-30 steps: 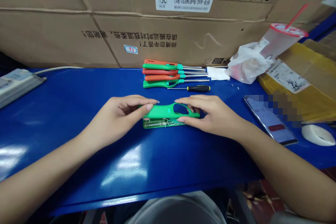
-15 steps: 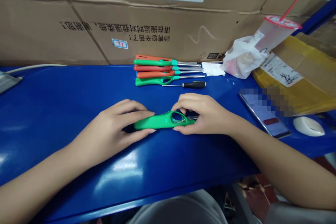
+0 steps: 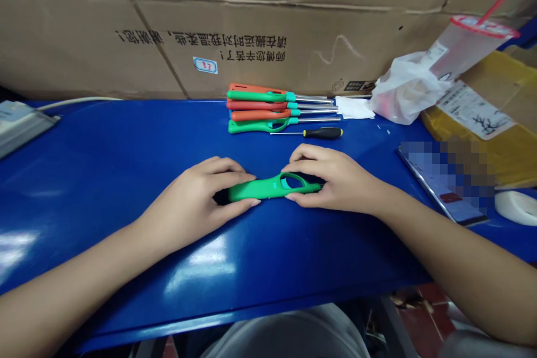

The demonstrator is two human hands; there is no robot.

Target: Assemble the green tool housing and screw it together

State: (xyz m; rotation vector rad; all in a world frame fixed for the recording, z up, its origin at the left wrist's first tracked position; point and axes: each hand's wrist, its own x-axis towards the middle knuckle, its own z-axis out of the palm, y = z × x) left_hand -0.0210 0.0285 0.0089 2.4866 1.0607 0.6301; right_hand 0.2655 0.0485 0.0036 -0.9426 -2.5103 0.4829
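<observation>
Two grips pinch a green lighter body (image 3: pixel 268 187) by its ends, mid-desk (image 3: pixel 104 168): left hand (image 3: pixel 201 196), right hand (image 3: pixel 335 182); likely light, stiff plastic.

A second before, the green lighter shell (image 3: pixel 268 187) was held lifted over its lower half, with metal parts showing beneath it. It came down onto that half and the metal parts went out of sight. The left hand (image 3: pixel 197 204) and right hand (image 3: pixel 335 182) closed in around it, lower against the counter (image 3: pixel 104 168) at mid-frame.
</observation>
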